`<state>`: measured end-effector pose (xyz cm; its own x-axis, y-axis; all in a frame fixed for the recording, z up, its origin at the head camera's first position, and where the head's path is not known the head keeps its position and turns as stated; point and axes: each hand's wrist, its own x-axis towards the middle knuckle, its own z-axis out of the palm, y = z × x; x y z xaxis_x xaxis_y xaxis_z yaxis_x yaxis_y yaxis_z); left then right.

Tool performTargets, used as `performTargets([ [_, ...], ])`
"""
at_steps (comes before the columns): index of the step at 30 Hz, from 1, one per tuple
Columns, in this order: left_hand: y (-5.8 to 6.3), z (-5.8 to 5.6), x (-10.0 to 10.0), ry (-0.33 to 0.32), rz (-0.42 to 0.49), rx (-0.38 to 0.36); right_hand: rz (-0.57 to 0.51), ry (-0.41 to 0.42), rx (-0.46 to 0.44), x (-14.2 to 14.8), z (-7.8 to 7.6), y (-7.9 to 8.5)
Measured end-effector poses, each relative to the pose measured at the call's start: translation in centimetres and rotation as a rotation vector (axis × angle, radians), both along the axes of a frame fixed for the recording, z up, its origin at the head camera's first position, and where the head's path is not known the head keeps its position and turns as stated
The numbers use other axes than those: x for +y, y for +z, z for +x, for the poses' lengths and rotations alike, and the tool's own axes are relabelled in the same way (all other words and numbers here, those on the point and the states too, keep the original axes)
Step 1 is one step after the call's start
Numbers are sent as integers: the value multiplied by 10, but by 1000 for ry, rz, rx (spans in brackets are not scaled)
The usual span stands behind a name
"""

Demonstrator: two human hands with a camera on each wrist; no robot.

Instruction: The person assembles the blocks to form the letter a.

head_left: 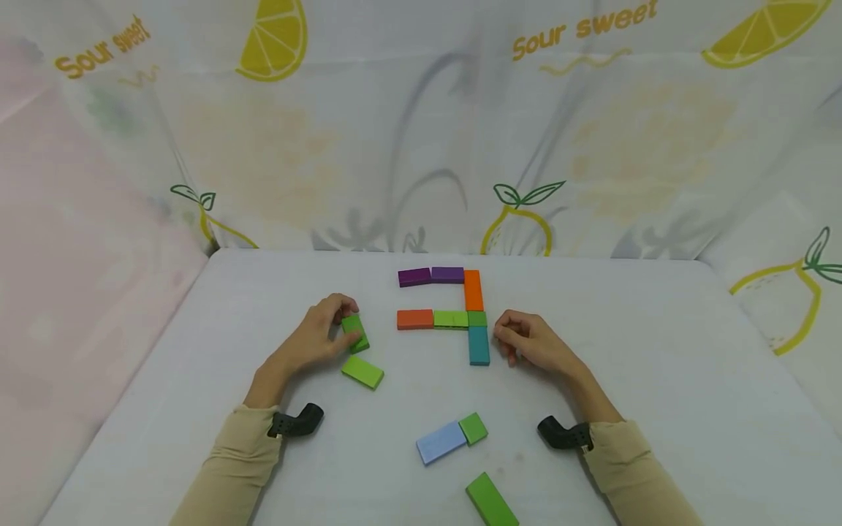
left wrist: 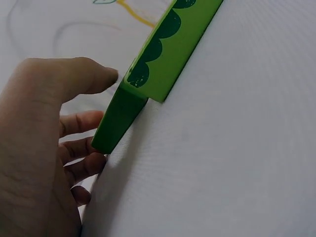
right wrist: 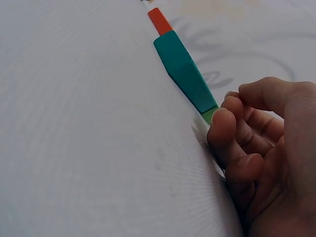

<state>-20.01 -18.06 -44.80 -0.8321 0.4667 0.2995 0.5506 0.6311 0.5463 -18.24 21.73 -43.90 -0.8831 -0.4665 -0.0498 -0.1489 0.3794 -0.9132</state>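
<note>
The left hand [head_left: 319,334] has its thumb and fingers bent about a green block [head_left: 354,324] in a light grasp, thumb on the side toward the middle of the tabletop [head_left: 658,351], fingertips on the other. Whether the block is lifted at all, I cannot tell. It lies left of centre, nearer the tabletop's far edge than the near one. It looks like painted wood: probably light, stiff and hard to damage, though the smooth paint may slide a little under dry fingers. The long sides, about midway, seem the best place to pinch.

Just beside it, on the near side, is a light green block [head_left: 362,372] with a dark scalloped print. The right hand [head_left: 536,342] is loosely curled with nothing in it, just beside the teal block [head_left: 479,347]. That block adjoins a small green block [head_left: 476,318], with an orange block [head_left: 473,291] leading on toward the far edge. Closer to the near edge lie a light blue block [head_left: 441,443] and a long green block [head_left: 492,500].
</note>
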Motion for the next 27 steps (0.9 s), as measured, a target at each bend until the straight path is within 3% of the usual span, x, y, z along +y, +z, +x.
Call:
performTargets([
  [10, -2, -2, -1, 52, -3, -35, 10, -12, -9, -2, 1, 5],
  [19, -2, 0, 1, 87, 39, -53, 0, -15, -2, 0, -1, -3],
  [27, -2, 1, 2, 39, 65, -21, -9, -14, -1, 0, 0, -3],
])
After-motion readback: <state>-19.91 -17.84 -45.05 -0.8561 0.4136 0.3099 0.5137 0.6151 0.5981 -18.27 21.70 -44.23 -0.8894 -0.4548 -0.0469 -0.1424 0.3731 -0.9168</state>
